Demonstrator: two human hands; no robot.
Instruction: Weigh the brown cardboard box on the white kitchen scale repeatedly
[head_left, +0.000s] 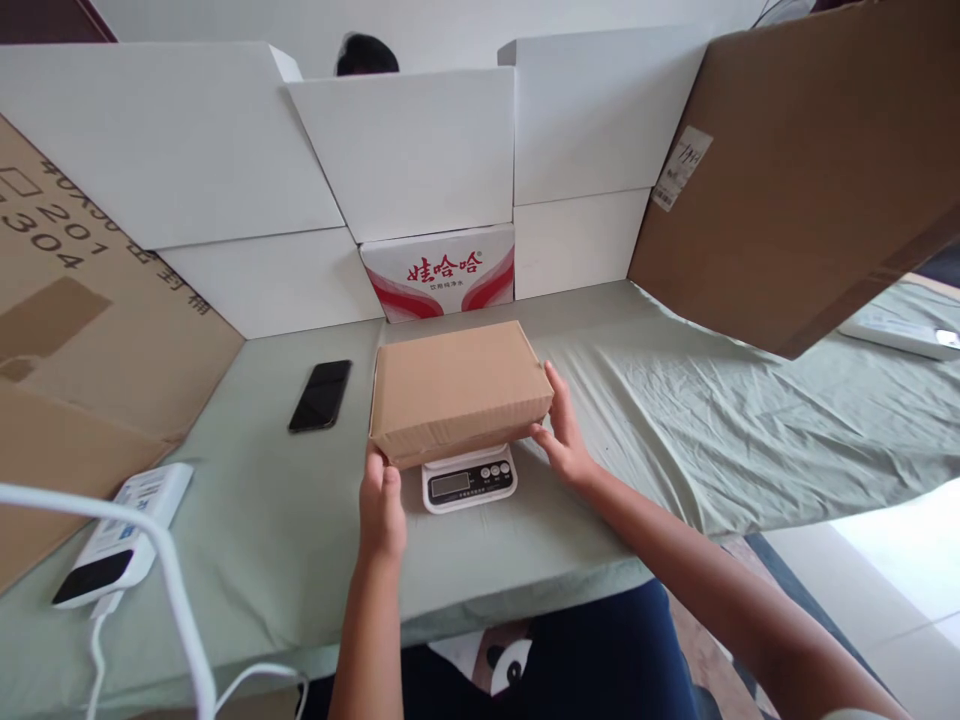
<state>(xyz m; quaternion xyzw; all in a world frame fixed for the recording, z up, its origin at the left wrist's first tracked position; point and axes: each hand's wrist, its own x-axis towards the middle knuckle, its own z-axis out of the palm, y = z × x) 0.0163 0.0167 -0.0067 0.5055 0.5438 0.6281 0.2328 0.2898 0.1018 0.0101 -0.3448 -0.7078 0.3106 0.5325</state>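
A closed brown cardboard box (457, 385) sits over a small white kitchen scale (471, 483), covering its weighing platform. Only the scale's front, with a grey display and several round buttons, shows below the box. At the box's near left corner my left hand (382, 505) grips its side, the fingers partly hidden behind and under it. My right hand (561, 430) holds the right end, thumb at the near corner and fingers along the side. Whether the box rests fully on the scale or is partly held up, I cannot tell.
A black phone (321, 395) lies left of the box. Farther left is a white power bank (127, 535) with a white cable (180, 600). White boxes (405, 150) form a wall behind; large cartons (802, 170) flank the green cloth (300, 530). A person's head (367, 55) shows beyond.
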